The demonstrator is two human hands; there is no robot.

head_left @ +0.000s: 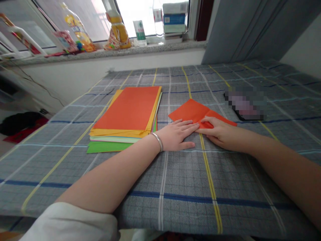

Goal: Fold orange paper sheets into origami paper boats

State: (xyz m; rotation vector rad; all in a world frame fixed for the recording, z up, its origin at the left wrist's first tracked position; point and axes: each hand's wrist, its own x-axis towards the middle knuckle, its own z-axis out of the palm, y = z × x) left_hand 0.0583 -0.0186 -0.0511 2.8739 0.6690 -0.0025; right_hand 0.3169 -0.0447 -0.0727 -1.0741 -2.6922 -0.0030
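A folded sheet of orange paper [190, 109] lies on the checked cloth, with a crease running through it and its far corner pointing away from me. My left hand [177, 135], a silver bangle at its wrist, rests flat over the paper's near left edge with the fingers stretched out. From the right, my right hand [220, 132] grips the paper's near edge, its thumb and forefinger bent around an orange fold. The fingertips of both hands meet at the near middle of the sheet. Some of the near edge is hidden beneath them.
Left of the hands lies a stack of coloured paper [130, 107], orange on top, with yellow and green sheets below. A dark-edged phone [248, 117], partly blurred out, lies to the right. Bottles and boxes line the windowsill [155, 48]. The table's cloth [185, 180] hangs over the near edge.
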